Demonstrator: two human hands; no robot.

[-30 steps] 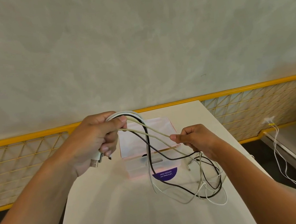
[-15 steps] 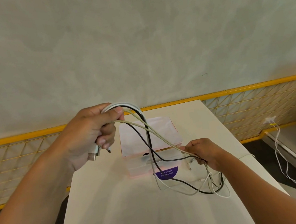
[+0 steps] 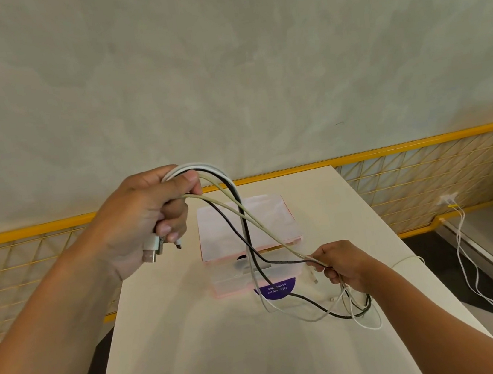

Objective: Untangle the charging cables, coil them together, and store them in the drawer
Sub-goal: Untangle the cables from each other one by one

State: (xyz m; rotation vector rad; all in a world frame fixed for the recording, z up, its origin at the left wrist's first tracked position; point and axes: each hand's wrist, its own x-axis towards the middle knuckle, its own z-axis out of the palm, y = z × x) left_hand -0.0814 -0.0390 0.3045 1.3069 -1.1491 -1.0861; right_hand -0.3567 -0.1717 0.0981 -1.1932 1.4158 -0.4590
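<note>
Head view puts the work in the coiling step: the left hand (image 3: 146,219) is clenched round the USB plugs (image 3: 153,252) and the top of the charging cables (image 3: 208,166) (white, beige and black), held up above the white table (image 3: 197,350). The right hand (image 3: 340,265) pinches the strands lower down, just in front of the translucent pink drawer box (image 3: 244,228). Slack tails (image 3: 343,315) lie looped on the table under that hand, so no coil is closed yet. The next move likely calls for lifting the right hand's strands up to the left to lay a loop, keeping the tails off the box. Those loops sit near the table's right edge. More room lies on the near side than behind, where a yellow mesh railing (image 3: 426,182) runs along the far edge.
</note>
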